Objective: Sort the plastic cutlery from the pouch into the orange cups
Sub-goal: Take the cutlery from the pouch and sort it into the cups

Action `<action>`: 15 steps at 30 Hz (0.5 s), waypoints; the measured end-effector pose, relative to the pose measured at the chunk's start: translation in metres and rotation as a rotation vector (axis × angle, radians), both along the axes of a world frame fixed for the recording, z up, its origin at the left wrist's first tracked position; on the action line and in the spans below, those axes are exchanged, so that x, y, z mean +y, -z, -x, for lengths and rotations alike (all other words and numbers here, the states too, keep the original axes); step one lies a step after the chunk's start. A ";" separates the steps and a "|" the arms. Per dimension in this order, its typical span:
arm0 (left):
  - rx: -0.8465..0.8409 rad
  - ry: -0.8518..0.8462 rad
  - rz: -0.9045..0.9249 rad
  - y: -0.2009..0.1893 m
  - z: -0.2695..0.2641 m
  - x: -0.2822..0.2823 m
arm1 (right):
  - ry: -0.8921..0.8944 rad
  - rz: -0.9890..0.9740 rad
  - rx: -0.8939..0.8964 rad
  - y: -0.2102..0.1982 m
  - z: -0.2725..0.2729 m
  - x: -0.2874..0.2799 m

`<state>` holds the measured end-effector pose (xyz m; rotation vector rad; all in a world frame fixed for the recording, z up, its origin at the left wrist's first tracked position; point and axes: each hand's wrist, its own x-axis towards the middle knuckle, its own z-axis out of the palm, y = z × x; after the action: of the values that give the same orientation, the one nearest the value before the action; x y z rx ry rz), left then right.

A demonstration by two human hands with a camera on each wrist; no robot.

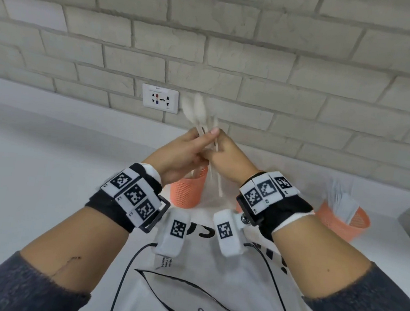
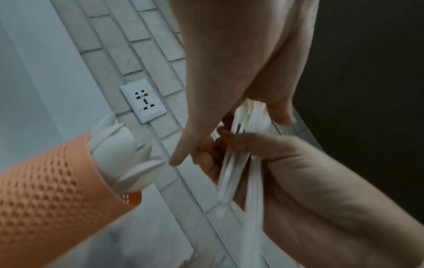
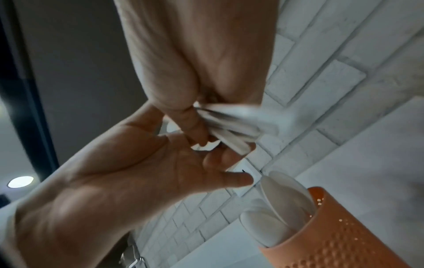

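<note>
Both hands meet above the table, and the left hand (image 1: 182, 153) and the right hand (image 1: 229, 159) grasp one bundle of white plastic cutlery (image 1: 200, 115); the blur hides the number of pieces. Two orange cups show: one (image 1: 188, 189) under the hands with spoons, one (image 1: 342, 224) near the right edge. The white pouch (image 1: 209, 295) lies open at the near edge.

Wall: I see pale brick wall (image 1: 235, 44) with grey mortar lines, running along the desk's far edge.
Socket: a white wall socket (image 1: 159, 98) sits low on the brick, just above the far edge; I make out small red and blue marks among its dark slots.
Desk: a plain white desk (image 1: 33, 162), matte.
Far right: something dark beyond the desk's right edge; I can't tell what.
</note>
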<state>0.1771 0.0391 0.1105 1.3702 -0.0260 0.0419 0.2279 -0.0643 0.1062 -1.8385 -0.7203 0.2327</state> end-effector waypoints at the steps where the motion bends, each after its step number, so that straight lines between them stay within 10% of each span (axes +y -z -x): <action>1: 0.014 0.012 -0.083 0.000 -0.001 0.004 | -0.005 0.012 0.021 -0.001 -0.003 0.001; 10: 0.115 -0.148 -0.881 0.050 -0.028 0.065 | 0.433 -0.460 0.055 0.016 -0.048 0.006; 15: 0.023 -0.232 -0.843 0.076 -0.048 0.059 | 0.375 -0.410 0.025 0.047 -0.050 0.037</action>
<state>0.2247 0.0977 0.0349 2.2116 0.1513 0.2293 0.2779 -0.0276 0.0595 -1.5350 -0.3601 -0.1306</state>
